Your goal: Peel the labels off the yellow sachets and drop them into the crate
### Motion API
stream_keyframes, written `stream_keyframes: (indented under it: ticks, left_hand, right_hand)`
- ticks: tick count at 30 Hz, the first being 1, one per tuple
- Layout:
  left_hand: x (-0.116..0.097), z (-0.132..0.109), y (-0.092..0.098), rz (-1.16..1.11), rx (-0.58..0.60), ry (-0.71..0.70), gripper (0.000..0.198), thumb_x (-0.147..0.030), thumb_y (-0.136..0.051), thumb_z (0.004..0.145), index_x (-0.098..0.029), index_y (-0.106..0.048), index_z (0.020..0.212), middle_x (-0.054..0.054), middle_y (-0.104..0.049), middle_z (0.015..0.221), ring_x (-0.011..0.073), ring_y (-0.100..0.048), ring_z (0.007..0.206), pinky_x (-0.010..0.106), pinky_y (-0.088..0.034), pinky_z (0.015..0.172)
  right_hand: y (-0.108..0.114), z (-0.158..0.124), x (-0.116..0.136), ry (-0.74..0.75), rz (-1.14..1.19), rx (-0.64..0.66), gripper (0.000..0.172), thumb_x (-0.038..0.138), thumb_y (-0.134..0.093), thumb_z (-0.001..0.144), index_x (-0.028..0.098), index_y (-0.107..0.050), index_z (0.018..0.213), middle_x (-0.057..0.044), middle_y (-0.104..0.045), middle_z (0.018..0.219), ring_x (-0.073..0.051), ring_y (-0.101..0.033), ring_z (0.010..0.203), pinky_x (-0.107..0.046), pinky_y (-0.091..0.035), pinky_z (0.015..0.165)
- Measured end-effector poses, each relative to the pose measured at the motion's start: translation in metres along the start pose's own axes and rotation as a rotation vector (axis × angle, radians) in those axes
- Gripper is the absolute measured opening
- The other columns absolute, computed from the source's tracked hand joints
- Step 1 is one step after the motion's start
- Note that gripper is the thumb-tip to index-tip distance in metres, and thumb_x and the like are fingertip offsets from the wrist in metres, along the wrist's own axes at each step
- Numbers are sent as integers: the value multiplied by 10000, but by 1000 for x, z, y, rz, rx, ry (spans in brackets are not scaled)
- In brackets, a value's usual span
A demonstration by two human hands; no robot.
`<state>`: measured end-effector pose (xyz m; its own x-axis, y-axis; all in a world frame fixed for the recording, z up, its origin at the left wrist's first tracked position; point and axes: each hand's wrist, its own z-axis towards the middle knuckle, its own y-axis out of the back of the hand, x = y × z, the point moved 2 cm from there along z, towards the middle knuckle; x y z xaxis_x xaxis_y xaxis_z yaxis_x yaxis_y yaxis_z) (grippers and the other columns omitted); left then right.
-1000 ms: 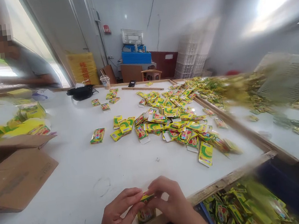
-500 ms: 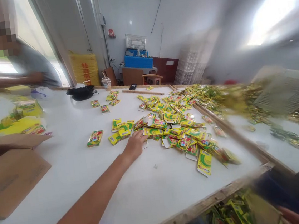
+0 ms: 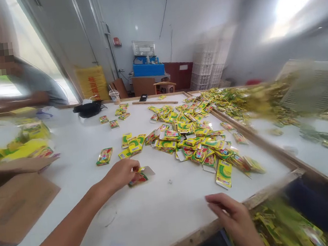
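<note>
My left hand (image 3: 125, 173) is closed on a small yellow, green and red carton (image 3: 139, 179) above the white table (image 3: 162, 210); the carton's pale end flap sticks out to the right. Over the table's front edge is my right hand (image 3: 234, 217), fingers loosely bent and slightly apart, with nothing visible in them. A heap of similar cartons (image 3: 189, 136) lies beyond both hands. Another carton (image 3: 104, 156) lies alone behind my left forearm. Below the table edge, at lower right, more yellow-green cartons (image 3: 270, 225) fill a container, partly blurred.
A brown cardboard box (image 3: 22, 206) stands at left. A wooden strip (image 3: 251, 140) divides the table from a section of shiny packets (image 3: 226, 98). A wooden rim (image 3: 191, 238) edges the front. A black bag (image 3: 88, 108) and cup (image 3: 115, 97) stand at the back. A person (image 3: 35, 82) sits at far left.
My left hand has drawn back from the heap toward me, bringing a carton with it. My right hand has risen from the lower-right container to above the table edge.
</note>
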<state>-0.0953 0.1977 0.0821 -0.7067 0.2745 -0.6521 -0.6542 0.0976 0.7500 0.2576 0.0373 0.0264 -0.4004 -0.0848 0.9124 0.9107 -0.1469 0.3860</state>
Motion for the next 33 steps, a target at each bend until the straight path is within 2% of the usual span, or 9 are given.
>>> stream_keyframes:
  ticks: [2,5,7,10,16,20,24,30,33]
  left_hand:
    - [-12,-37,-12,-80,96,21,175,-340,-739,715,-167,-713,722,-2,-676,667,165,-592,649,225,-419,570]
    - [-25,-93,-52,-213,143,105,286,-450,-665,804,-169,-712,834,4,-671,648,136,-554,533,214,-400,481]
    - [-28,-124,-82,-521,173,269,346,-487,-712,763,-165,-704,888,2,-652,595,121,-511,456,214,-388,434]
    - [-34,-151,-105,-921,185,413,480,-586,-602,819,-145,-701,982,43,-658,595,169,-576,519,261,-461,484]
    - [-45,-148,-91,-971,214,444,387,-483,-691,768,-130,-746,917,29,-613,557,155,-531,540,250,-425,515]
    - [-58,-141,-79,-951,210,503,199,-333,-715,736,-149,-748,806,-1,-591,636,86,-392,525,205,-297,488]
    - [-70,-139,-86,-987,257,524,233,-367,-754,719,-169,-742,842,7,-621,722,89,-381,558,209,-295,501]
    - [-44,-135,-107,-961,-157,451,310,-420,-786,705,-198,-773,922,-8,-594,621,117,-425,567,231,-362,526]
    - [-38,-134,-112,-933,-197,406,285,-417,-769,732,-213,-782,931,-19,-567,596,116,-426,572,226,-372,527]
  right_hand:
    - [-47,10,28,70,168,95,227,395,-621,876,247,-742,999,-65,-730,955,-225,-670,885,-300,-540,798]
    - [-97,13,44,-4,386,180,268,413,-647,864,224,-733,1034,-51,-693,844,-162,-614,692,-231,-482,567]
    - [-116,10,41,-142,509,254,305,454,-649,857,185,-753,956,-15,-618,656,-99,-478,498,-197,-329,416]
    - [-124,6,36,-252,596,295,353,478,-658,846,141,-763,832,31,-498,505,-56,-336,409,-195,-218,391]
    - [-111,4,40,-194,672,387,291,436,-724,788,159,-764,869,-9,-615,645,-119,-513,506,-244,-409,503]
    - [-104,0,42,-264,737,585,262,361,-751,746,148,-754,899,8,-590,618,-92,-449,510,-225,-363,521]
    - [-100,0,46,-323,562,525,92,162,-700,691,161,-728,779,47,-528,542,-86,-421,508,-199,-310,491]
    - [-105,8,46,-109,478,346,199,306,-657,823,197,-776,939,-25,-661,773,-129,-550,615,-238,-442,561]
    - [-107,12,43,-133,532,334,268,411,-681,829,169,-783,882,-26,-655,680,-132,-564,562,-248,-461,537]
